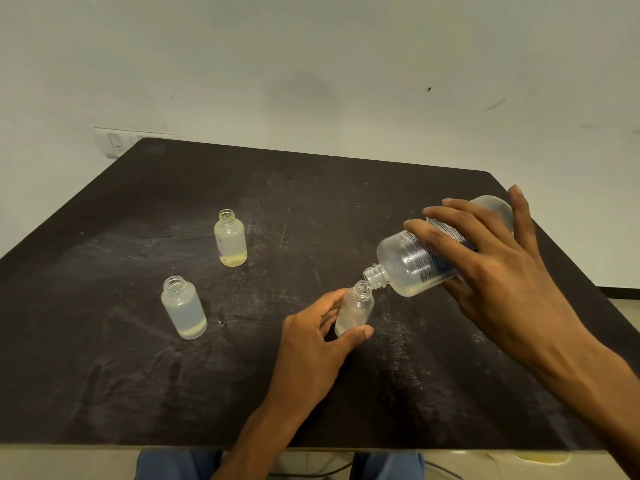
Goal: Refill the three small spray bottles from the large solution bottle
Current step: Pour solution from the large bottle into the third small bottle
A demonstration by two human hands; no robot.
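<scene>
The dark table (311,202) lies bare along its far half and its near left corner, giving open passage. Two uncapped small bottles stand well apart at left (one (230,238) farther back, one (184,307) nearer). The right centre is blocked by the left hand (318,337), right hand (498,268) and tilted large bottle (415,258).

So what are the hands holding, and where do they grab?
Right hand grips the large bottle around its body. Left hand holds a small bottle around its lower side.
</scene>
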